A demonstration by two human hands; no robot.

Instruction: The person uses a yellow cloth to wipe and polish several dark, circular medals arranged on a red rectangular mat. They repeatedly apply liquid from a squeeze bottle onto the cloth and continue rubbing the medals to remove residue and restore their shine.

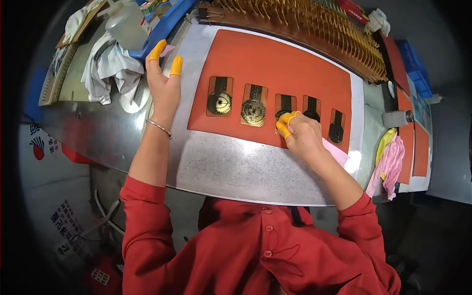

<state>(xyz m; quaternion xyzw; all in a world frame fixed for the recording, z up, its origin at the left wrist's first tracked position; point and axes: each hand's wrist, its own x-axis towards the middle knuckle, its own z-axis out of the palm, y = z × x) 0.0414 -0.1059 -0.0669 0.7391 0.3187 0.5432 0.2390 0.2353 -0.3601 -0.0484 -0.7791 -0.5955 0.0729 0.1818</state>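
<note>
On an orange-red mat (275, 54) lie several dark and gold metal plates in a row, each with a round emblem. My right hand (302, 135), in yellow finger cots, is bent down over the middle plate (286, 102) and covers its lower part. Its fingers are closed, and a pink cloth (336, 152) sticks out from under the palm. Left of the mat, my left hand (164, 86) is raised with its yellow-tipped fingers apart. A small pink scrap (167, 50) shows beside those fingertips. The leftmost plate (220, 96) and its neighbour (254, 105) show brighter gold.
A rack of many gold strips (314, 29) runs along the far edge. White rags (113, 66), a blue tray (167, 24) and a translucent bottle (126, 24) are at the left. At the right lie pink cloth gloves (391, 162) and a grey container (398, 118).
</note>
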